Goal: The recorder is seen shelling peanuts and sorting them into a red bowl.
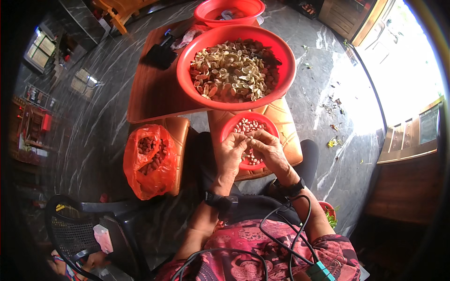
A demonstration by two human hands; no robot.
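My left hand [232,147] and my right hand [266,145] meet over a small red plastic bowl [226,123]. Between their fingertips they pinch a small peanut pod [250,137], mostly covered by the fingers. Shelled peanut kernels [250,125] lie in the bowl, partly hidden beneath the hands. Just beyond, a large red basin [184,82] holds a heap of peanut shells [232,72]. To the left, an open red plastic bag [135,179] contains reddish-brown unshelled peanuts [154,149].
The small bowl rests on a tan padded stool [288,140]; the bag sits on another [182,130]. A wooden table [151,95] carries a black object [161,56]. Another red basin [200,12] stands behind. A black chair [70,232] is at lower left. Cables [291,242] cross my lap.
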